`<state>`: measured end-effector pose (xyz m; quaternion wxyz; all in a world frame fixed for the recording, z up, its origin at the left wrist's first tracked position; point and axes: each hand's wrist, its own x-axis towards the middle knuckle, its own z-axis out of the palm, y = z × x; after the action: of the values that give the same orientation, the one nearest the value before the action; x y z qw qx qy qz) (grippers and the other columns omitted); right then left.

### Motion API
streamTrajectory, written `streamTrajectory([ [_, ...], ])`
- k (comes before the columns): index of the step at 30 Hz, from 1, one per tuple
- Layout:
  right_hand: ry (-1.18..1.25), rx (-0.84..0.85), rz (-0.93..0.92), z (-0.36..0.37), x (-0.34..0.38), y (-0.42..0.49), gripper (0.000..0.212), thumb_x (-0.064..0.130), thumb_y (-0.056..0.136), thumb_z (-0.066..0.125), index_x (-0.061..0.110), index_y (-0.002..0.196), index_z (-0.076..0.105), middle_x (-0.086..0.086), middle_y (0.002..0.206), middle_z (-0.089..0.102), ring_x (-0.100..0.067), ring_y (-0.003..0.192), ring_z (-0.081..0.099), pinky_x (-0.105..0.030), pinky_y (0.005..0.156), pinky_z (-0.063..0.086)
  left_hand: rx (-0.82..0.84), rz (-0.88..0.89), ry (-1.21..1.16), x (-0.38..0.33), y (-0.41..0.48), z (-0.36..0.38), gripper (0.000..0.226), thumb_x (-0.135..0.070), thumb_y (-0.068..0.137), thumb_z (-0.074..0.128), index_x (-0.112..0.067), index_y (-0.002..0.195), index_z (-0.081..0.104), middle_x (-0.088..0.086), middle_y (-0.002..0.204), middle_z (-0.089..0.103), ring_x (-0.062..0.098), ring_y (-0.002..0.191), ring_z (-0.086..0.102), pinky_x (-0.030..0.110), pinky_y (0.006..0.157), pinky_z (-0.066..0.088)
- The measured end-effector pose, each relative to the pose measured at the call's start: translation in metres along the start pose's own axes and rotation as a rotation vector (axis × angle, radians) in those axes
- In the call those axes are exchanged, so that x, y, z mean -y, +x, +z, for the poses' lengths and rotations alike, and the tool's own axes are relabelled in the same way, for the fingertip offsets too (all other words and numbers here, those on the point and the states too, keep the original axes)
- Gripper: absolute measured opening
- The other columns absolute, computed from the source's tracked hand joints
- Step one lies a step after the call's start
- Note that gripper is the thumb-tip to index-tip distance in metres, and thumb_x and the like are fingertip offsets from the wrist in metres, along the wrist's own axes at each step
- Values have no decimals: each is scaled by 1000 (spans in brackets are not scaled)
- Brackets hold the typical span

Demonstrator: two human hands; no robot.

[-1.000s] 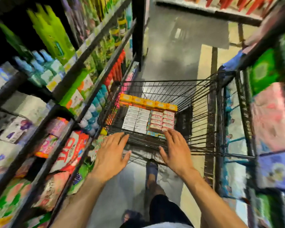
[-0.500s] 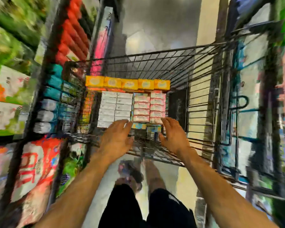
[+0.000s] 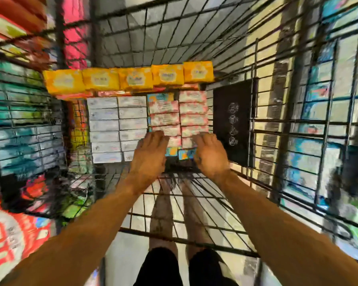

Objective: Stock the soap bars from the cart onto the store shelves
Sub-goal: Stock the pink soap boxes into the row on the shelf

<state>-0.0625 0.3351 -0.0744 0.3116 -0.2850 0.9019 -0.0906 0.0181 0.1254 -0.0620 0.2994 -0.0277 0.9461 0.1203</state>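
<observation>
While the cart (image 3: 254,124) is looked down into, both hands are held out over the pink soap bars (image 3: 192,109) in its middle. The left hand (image 3: 149,155) and the right hand (image 3: 210,156) are seen side by side, fingers stretched out and close together, with nothing held. White soap bars (image 3: 116,124) are stacked at 9 o'clock from the hands, and yellow soap bars (image 3: 132,78) are lined up at 12 o'clock.

Our left hand (image 3: 151,153) and right hand (image 3: 210,155) reach into the wire cart (image 3: 174,38), fingers (image 3: 157,136) relaxed over the pink soap bars (image 3: 192,109); white boxes (image 3: 116,126) at nine o'clock, yellow packs (image 3: 135,78) at twelve, black panel (image 3: 233,120) at three.
</observation>
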Motion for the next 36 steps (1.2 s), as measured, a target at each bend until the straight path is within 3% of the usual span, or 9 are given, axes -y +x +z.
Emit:
streamTrajectory([
  [10, -153, -200, -13, 18, -2, 3, 51, 21, 70, 78, 13, 118, 64, -12, 113, 58, -31, 101, 44, -41, 76, 38, -183, 43, 64, 4, 3, 19, 69, -26, 60, 89, -9, 120, 61, 15, 121, 58, 34, 109, 49, 43, 87, 39],
  [14, 41, -101, -33, -15, 3, -18, 52, 25, 73, 72, 12, 122, 62, -12, 121, 58, -34, 105, 51, -44, 82, 47, -202, 74, -220, 12, -35, -15, 57, -19, 76, 74, -2, 128, 58, 20, 131, 58, 39, 118, 53, 47, 94, 51],
  [18, 480, -29, 33, -76, 30, -52, 40, 26, 83, 71, 11, 119, 63, -4, 97, 69, -17, 85, 63, -30, 71, 47, -168, -130, -751, 12, -100, -65, 34, -20, 80, 72, -15, 111, 59, 9, 102, 67, 27, 88, 64, 36, 66, 49],
  [21, 825, 1, 61, -118, 64, -84, 36, 13, 85, 79, 10, 117, 64, 1, 93, 70, 0, 73, 63, -18, 64, 51, -307, -303, -1070, 5, -160, -102, 35, -17, 76, 82, -15, 103, 59, 2, 93, 68, 10, 76, 61, 30, 62, 47],
  [24, 1042, 11, 48, -154, 107, -117, 31, 10, 91, 75, 36, 107, 71, -16, 109, 73, -21, 82, 68, -25, 62, 54, -456, -456, -1295, 1, -223, -130, 33, -9, 80, 83, -3, 106, 62, 13, 98, 67, 18, 85, 59, 22, 66, 47],
  [27, 1085, 37, -27, -178, 148, -147, 44, 13, 87, 77, 55, 98, 72, -10, 113, 73, -23, 89, 67, -30, 73, 53, -635, -521, -1524, 0, -286, -144, 34, -15, 74, 86, -15, 100, 65, -7, 87, 71, 13, 84, 60, 14, 66, 47],
  [30, 1054, 14, -78, -188, 190, -173, 44, 20, 74, 83, 42, 110, 71, 3, 119, 71, -19, 95, 60, -38, 81, 52, -847, -584, -1641, -7, -355, -150, 34, 5, 84, 73, -22, 102, 63, -25, 79, 72, -3, 74, 63, 10, 70, 48],
  [33, 1171, 35, -46, -182, 237, -200, 49, 2, 81, 82, 19, 124, 62, -12, 112, 67, -21, 88, 59, -22, 70, 55, -1061, -599, -1749, -17, -425, -141, 34, 10, 88, 65, -16, 109, 59, -13, 90, 76, 1, 82, 68, 21, 78, 54],
  [36, 1217, 100, -94, -177, 286, -238, 46, 13, 79, 86, 12, 118, 62, -12, 106, 69, -16, 82, 66, -18, 66, 53, -1232, -623, -1838, -26, -496, -124, 23, 2, 93, 63, -17, 107, 63, -10, 96, 77, 4, 87, 70, 23, 79, 54],
])
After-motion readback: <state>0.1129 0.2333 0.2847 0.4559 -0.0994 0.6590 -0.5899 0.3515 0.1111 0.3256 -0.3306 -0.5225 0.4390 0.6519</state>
